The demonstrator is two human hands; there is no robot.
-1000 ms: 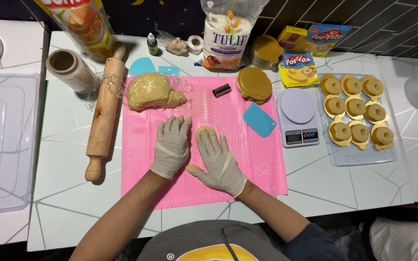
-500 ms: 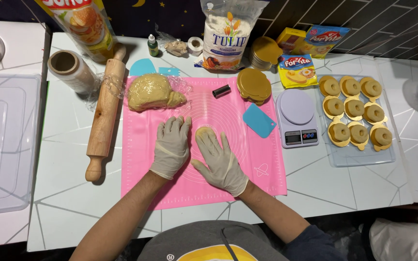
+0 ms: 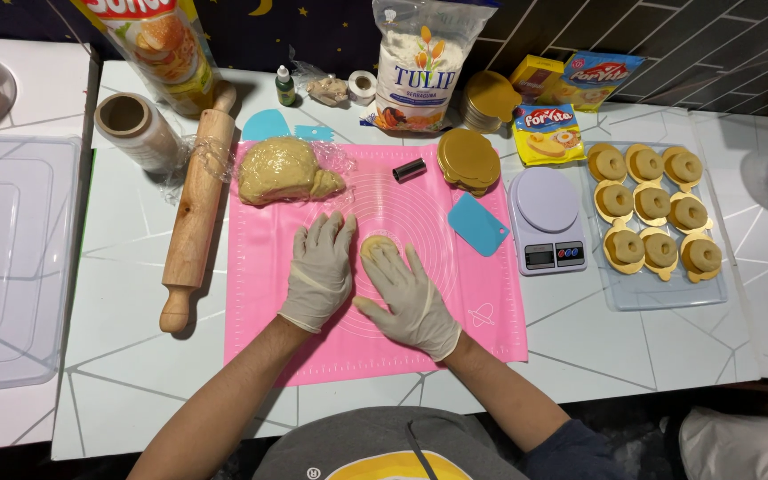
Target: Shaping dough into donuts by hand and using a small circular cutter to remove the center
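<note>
A small piece of dough (image 3: 377, 246) lay near the middle of the pink silicone mat (image 3: 313, 351), half under the right hand (image 3: 412, 300), which was spread flat on it with fingers apart, palm pressing. The left hand (image 3: 320, 269), also gloved and open, rested flat on the mat just beside the piece, touching or almost touching it. To flatten such a piece well, I think the pressure should be even and straight down, with the free hand keeping the mat from sliding. Toward the far left corner of the mat sat a big lump of dough (image 3: 284, 171) on clear wrap, and a wooden rolling pin (image 3: 196, 209) lay along the left edge of the mat on the table. A blue scraper (image 3: 478, 223) and a stack of round gold boards (image 3: 469, 161) were near the right edge of the mat. Beside them stood a white kitchen scale (image 3: 546, 220) and a clear tray (image 3: 660, 295) with 9 ring-shaped pastries. At the far edge of the table stood a white flour bag (image 3: 421, 62) with coloured print, 2 yellow-and-blue packets (image 3: 546, 133), and a tall yellow-red pouch (image 3: 155, 44) at the far left corner.
</note>
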